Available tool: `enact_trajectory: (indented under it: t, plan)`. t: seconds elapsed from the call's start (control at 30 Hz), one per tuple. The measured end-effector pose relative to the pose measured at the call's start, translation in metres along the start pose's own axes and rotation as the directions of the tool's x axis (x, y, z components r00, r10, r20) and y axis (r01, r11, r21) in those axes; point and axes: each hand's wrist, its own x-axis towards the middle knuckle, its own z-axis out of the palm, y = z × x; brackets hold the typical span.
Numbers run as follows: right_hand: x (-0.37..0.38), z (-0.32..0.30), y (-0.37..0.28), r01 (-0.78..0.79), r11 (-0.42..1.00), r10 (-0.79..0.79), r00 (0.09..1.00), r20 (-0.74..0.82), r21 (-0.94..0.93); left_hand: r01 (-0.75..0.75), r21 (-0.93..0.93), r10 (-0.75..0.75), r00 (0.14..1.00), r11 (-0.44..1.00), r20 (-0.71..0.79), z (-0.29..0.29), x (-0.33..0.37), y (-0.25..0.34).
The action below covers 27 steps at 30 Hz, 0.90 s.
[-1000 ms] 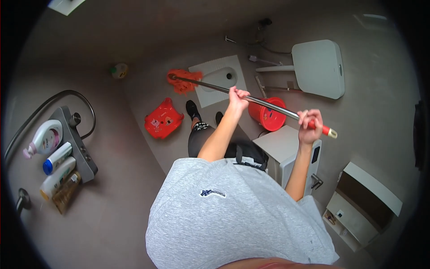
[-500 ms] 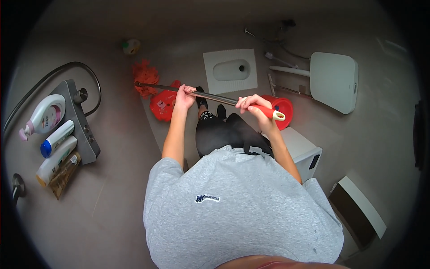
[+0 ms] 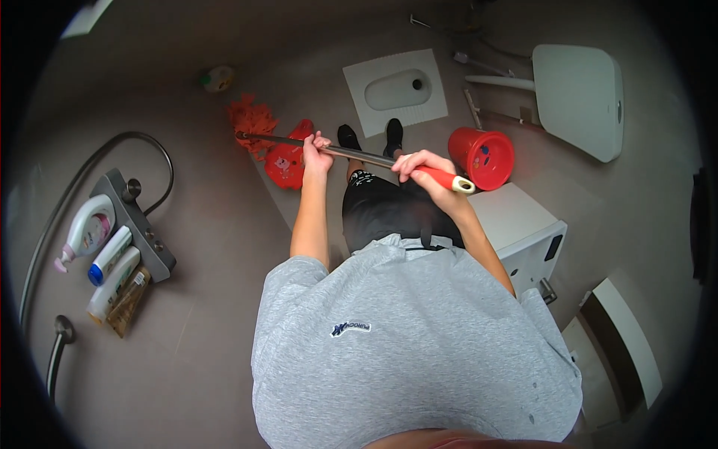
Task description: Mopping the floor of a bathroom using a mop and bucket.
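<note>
A mop slants across in front of me, its steel pole (image 3: 359, 153) running from the shaggy orange-red head (image 3: 253, 126) at the far left to a red grip with a pale looped end (image 3: 462, 185) on the right. My left hand (image 3: 317, 153) is closed around the middle of the pole. Near the upper end, my right hand (image 3: 428, 168) wraps the pole just where the red grip begins. Behind the pole, by my left hand, is a red plastic thing with a cartoon print (image 3: 284, 166), partly hidden; its kind is unclear.
Ahead lies a white squat toilet (image 3: 399, 90). A red bucket (image 3: 482, 159) stands right, beside a white cabinet (image 3: 516, 217) and below a white cistern (image 3: 580, 101). On the left, a grey shower shelf (image 3: 138, 224) carries several bottles, with a looping hose (image 3: 170, 161). A pale bottle (image 3: 217, 79) stands far left.
The view has shifted, showing more of the bucket and both my feet. My hands keep their hold on the mop, whose head stays at the far left.
</note>
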Motion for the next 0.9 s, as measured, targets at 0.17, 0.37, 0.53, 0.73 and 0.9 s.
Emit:
enact_trajectory:
  t: [0.17,0.37,0.53,0.73,0.9]
  plan:
    - [-0.010,-0.014,-0.018,0.234,0.962,-0.219,0.970,0.109,-0.143,-0.152,-0.035,0.151,0.988,0.988,-0.043,0.016,-0.026,-0.027]
    - [-0.032,-0.088,-0.085,0.410,0.899,-0.423,0.904,-0.062,-0.152,0.044,0.210,-0.016,0.991,0.977,-0.133,0.094,-0.031,-0.113]
    - [-0.098,-0.174,-0.119,0.479,0.844,-0.528,0.821,-0.216,-0.242,0.179,0.421,-0.118,0.979,0.889,-0.167,0.145,-0.007,-0.253]
    - [-0.188,-0.213,-0.134,0.404,0.771,-0.603,0.711,-0.362,-0.492,0.458,0.561,-0.399,0.887,0.690,-0.233,0.160,0.002,-0.414]
    - [-0.238,-0.224,-0.131,0.313,0.664,-0.725,0.494,-0.480,-0.680,0.516,0.695,-0.512,0.824,0.501,-0.243,0.162,0.002,-0.513]
